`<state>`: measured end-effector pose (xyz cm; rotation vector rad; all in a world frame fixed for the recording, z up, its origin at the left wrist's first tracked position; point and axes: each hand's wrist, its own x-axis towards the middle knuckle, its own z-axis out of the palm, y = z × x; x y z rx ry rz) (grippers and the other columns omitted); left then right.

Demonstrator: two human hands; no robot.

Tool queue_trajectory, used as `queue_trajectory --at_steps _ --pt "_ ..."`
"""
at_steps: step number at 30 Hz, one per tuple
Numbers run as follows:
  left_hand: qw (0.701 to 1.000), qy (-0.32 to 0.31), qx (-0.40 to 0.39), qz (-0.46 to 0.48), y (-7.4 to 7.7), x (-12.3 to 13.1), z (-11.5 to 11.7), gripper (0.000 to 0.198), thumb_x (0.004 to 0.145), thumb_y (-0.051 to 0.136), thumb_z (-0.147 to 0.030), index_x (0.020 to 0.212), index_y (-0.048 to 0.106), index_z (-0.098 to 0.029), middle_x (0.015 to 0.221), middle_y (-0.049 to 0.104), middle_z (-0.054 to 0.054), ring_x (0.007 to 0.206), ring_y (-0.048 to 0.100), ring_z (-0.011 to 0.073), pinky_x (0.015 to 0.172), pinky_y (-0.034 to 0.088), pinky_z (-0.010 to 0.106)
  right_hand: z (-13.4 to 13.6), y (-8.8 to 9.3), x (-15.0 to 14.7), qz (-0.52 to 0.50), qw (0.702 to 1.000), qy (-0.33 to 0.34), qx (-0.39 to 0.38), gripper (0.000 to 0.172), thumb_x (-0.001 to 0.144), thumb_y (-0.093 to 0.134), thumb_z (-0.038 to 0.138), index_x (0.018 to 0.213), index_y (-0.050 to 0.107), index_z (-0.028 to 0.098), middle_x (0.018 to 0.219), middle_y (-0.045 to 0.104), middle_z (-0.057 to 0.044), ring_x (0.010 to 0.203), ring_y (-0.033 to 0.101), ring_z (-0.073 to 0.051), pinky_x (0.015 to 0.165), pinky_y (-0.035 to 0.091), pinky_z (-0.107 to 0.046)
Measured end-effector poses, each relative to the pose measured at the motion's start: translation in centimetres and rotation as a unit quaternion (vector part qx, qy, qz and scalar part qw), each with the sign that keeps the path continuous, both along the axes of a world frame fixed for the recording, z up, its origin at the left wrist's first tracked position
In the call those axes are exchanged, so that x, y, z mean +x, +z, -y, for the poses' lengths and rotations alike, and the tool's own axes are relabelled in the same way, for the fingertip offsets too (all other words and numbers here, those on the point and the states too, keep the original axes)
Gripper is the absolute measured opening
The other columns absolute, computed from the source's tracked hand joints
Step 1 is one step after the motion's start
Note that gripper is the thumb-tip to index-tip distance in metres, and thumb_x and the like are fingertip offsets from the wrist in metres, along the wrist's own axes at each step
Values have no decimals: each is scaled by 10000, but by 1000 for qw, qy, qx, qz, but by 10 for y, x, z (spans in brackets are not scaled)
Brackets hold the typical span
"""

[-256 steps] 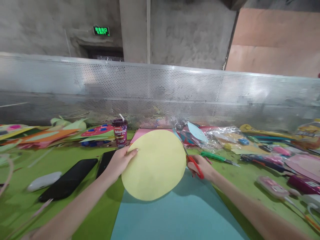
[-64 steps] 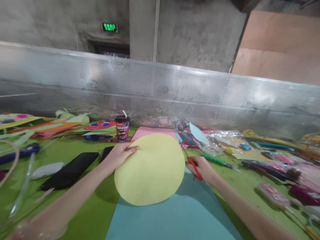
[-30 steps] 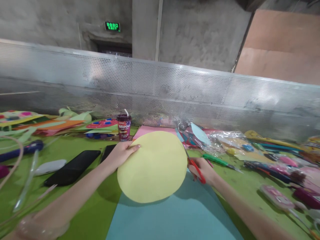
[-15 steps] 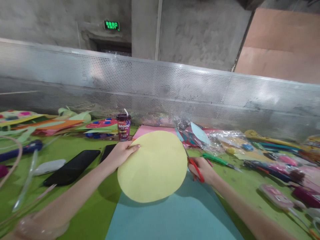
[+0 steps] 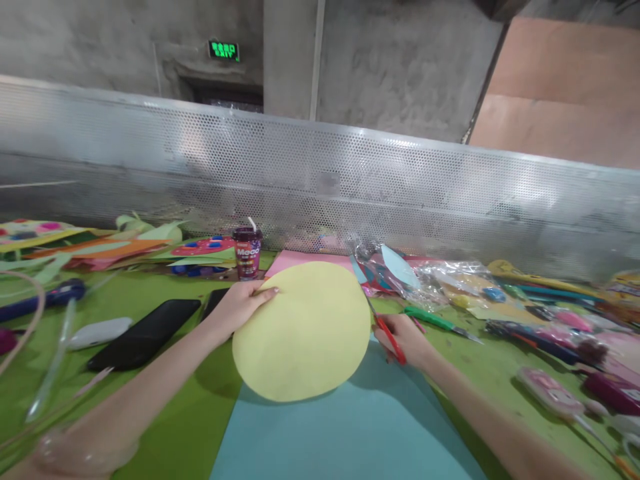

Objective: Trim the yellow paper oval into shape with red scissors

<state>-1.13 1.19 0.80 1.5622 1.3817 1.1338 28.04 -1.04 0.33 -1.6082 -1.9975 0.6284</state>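
the pale yellow, nearly round paper disc (image 5: 303, 340) was held up at the middle of the view, above the light blue, straight-edged paper sheet (image 5: 345, 443) that lay on the green tabletop (image 5: 173, 427). its broad face was plain and almost flat, its outline a smooth curve, and a soft shadow fell on the blue sheet beneath it. the left hand (image 5: 241, 307) gripped the disc at its upper left edge, the thumb laid on the near face and the other fingers mostly out of sight; the left forearm slanted up from the lower left corner, a clear, shiny bracelet (image 5: 87, 453) round it. the right hand (image 5: 410, 341) was closed about the red-handled metal scissors (image 5: 391, 339) at the disc's right edge, its fingers curled at the handles and its forearm reaching in from the lower right. the thin grey blades pointed up and away along that edge; whether they were parted could not be told. the dark purple, lidded drink cup (image 5: 247, 259) with a white straw stood just beyond the left hand, and the green-handled craft knife (image 5: 433, 318) lay near the right hand.
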Motion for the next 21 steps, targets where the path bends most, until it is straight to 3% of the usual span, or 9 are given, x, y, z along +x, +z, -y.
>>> queue_trajectory --at_steps 14,21 --pt "1000 -8 3 -5 -2 -2 -2 383 642 533 -461 880 625 -175 735 673 46 611 609 209 523 439 268 -3 -2 3 19 999 -4 27 174 676 405 258 531 430 164 406 492 22 339 494 -108 312 338 -173" --pt "1000 -9 -5 -9 -1 -3 -2 383 641 534 -463 866 626 -168 724 671 48 620 608 217 523 439 270 -5 -2 4 -28 999 -17 19 196 692 400 305 556 416 166 406 454 31 340 472 -97 328 344 -182"
